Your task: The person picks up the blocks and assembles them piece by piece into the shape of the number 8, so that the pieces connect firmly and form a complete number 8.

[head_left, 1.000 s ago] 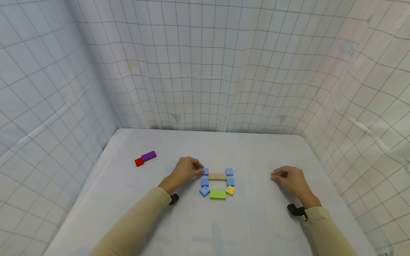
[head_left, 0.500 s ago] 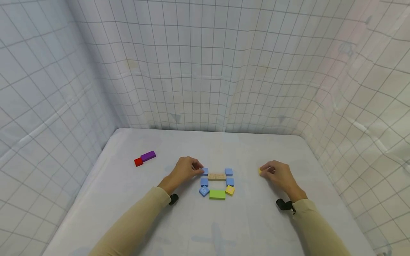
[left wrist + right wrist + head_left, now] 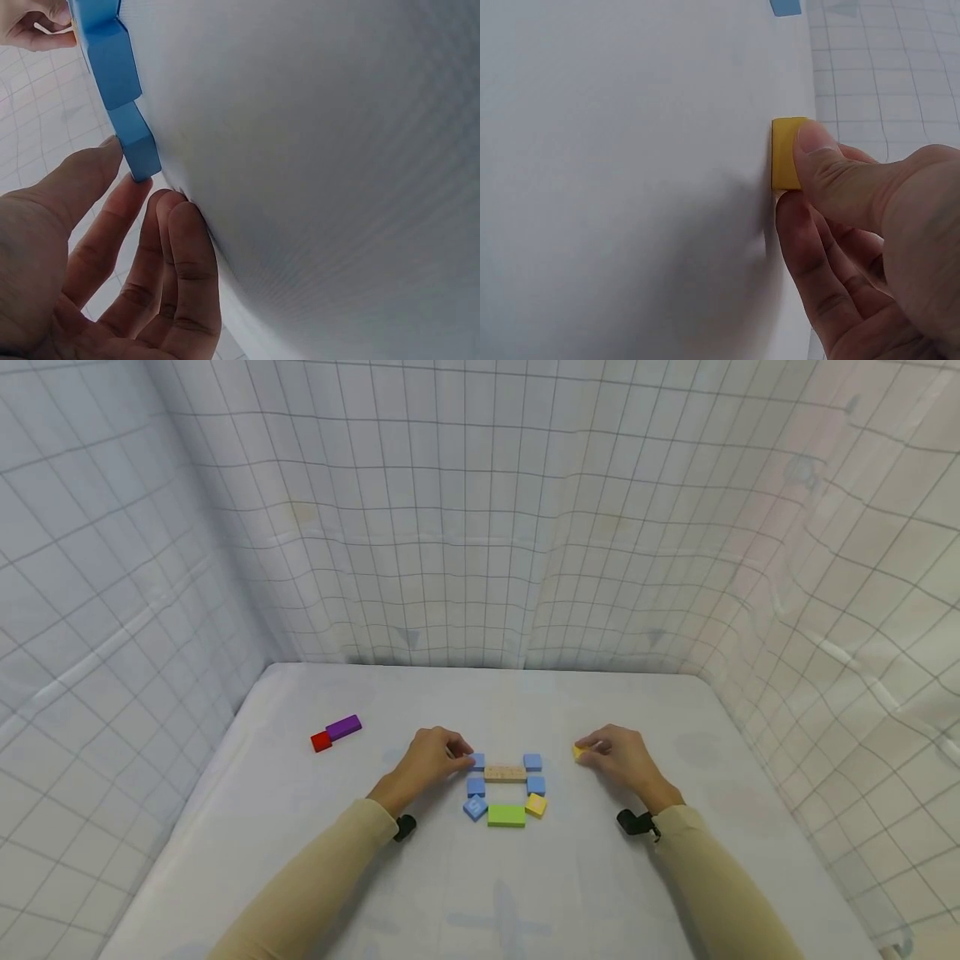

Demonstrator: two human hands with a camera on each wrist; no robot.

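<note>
In the head view my left hand is at the upper left corner of a block arrangement. Its thumb and index finger pinch a small blue block that sits on the table. My right hand pinches a small yellow block between thumb and fingers, right of the arrangement. Between the two upper blue blocks lies a light wooden bar. Below are a lower left blue block, a lower right blue block, a tilted blue block, a green block and a tilted yellow block.
A red block and a purple block touch end to end at the far left of the white table. A grid-patterned curtain hangs behind and along both sides.
My right hand has moved left with the yellow block, closer to the arrangement. The left hand stays at its blue block.
</note>
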